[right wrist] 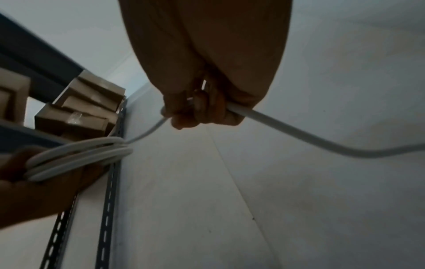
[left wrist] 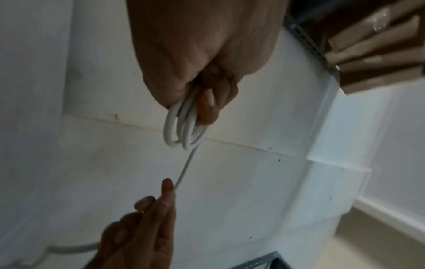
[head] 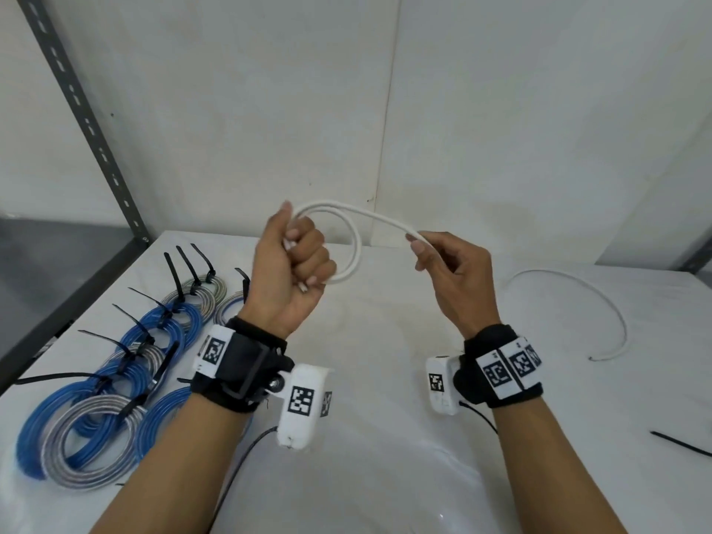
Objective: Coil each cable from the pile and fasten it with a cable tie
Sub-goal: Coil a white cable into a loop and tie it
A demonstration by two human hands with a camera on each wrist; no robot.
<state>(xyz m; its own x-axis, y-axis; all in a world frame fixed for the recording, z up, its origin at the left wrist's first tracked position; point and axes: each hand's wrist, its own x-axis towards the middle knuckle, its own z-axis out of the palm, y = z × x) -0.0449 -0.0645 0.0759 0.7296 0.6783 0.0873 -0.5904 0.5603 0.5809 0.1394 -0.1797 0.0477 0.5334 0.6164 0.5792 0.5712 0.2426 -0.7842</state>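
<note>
Gripping a few round loops of smooth white plastic-sheathed cable in a closed fist, the left hand is raised above the glossy white table. The right hand pinches the strand leading off the coil between thumb and fingertips; the cable's loose tail curves across the table to the right. Finished blue and grey coils, cinched with black ribbed ties, lie left; one loose black cable tie lies right.
</note>
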